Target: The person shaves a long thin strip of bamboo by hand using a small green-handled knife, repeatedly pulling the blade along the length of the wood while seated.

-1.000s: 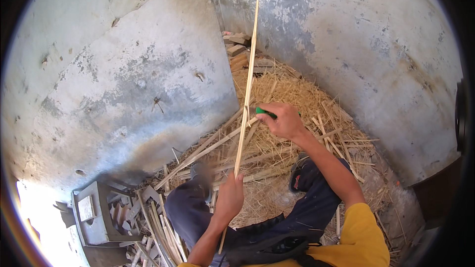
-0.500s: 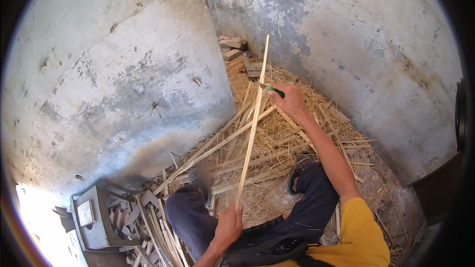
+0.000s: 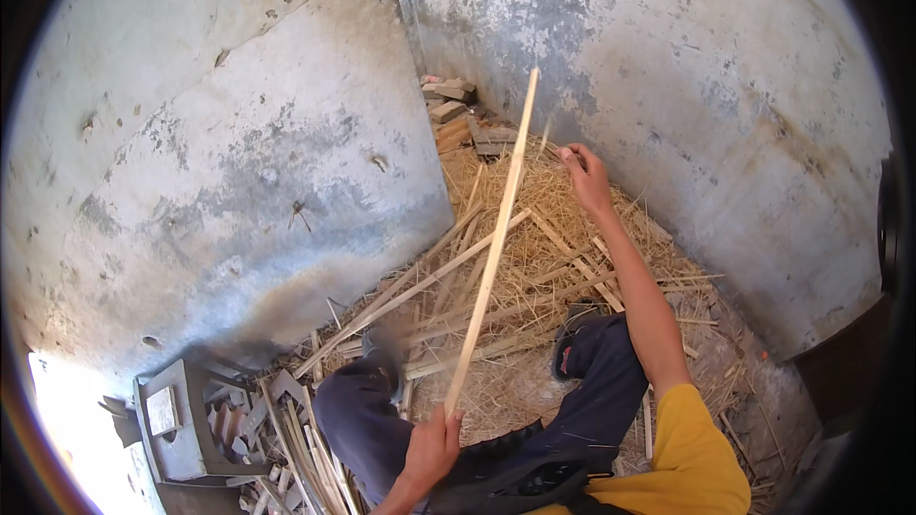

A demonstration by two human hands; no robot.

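My left hand (image 3: 431,443) is closed round the lower end of a long pale wooden strip (image 3: 496,248), which slants up and away from my lap and narrows to a point at its far end. Out to the right of the strip's upper part is my right hand (image 3: 587,176), its fingers curled and apart from the wood. It appears still closed on the small green-handled knife; the handle is hidden now, and only a blurred, blade-like streak shows beside the fingertips.
Curly shavings (image 3: 563,229) and loose strips (image 3: 420,286) cover the floor between my legs and the wall corner. Bricks (image 3: 448,100) are stacked in that corner. At lower left an overturned grey stool (image 3: 181,429) stands by more strips (image 3: 305,443). Worn walls (image 3: 315,133) rise close on both sides.
My right hand has come off the strip and moved right and slightly up. The strip's far end has swung a little to the right, while my left hand has shifted slightly down and left.
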